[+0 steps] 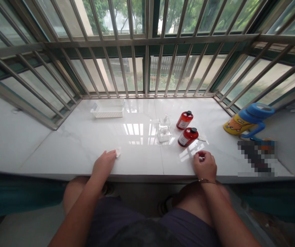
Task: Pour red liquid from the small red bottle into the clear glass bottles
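My left hand point(104, 165) rests on the white sill, its fingers together on a small crumpled white tissue point(118, 152). My right hand point(206, 164) is curled at the sill's front edge, thumb and fingers nearly meeting. A bit of white shows inside that curl, too small to name. Just beyond it stand two red bottles with black caps, the nearer one point(187, 138) and the farther one point(184, 120), both with white labels. To their left are two clear glass containers, the front one point(164, 134) and the back one point(165, 120).
A white perforated basket point(108, 109) sits at the back left. On the right lies a blue and yellow bottle with a handle point(248, 119), near a pixelated dark object point(256, 157). A flat white piece point(202, 138) lies beside the nearer red bottle. Metal bars point(147, 42) enclose the sill.
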`<action>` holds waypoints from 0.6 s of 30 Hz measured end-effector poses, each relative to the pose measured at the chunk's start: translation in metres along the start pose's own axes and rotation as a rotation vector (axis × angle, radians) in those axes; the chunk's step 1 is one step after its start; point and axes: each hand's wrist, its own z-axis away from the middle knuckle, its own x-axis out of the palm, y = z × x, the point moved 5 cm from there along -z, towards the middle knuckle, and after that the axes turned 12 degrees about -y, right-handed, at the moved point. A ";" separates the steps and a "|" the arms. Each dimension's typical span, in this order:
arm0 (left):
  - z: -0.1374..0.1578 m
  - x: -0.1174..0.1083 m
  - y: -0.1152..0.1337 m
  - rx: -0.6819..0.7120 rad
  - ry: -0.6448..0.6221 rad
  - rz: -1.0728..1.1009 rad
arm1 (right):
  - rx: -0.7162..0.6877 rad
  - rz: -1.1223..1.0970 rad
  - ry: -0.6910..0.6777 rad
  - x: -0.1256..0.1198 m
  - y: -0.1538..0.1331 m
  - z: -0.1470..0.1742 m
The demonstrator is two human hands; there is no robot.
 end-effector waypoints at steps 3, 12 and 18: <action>0.015 -0.014 -0.048 -0.160 0.088 0.001 | 0.032 -0.015 -0.002 -0.001 0.002 -0.001; 0.038 -0.018 -0.081 -0.203 0.194 0.183 | 0.078 -0.037 -0.041 -0.002 0.003 -0.007; 0.095 -0.023 -0.063 -0.186 0.361 0.193 | 0.089 -0.020 -0.046 -0.002 0.003 -0.005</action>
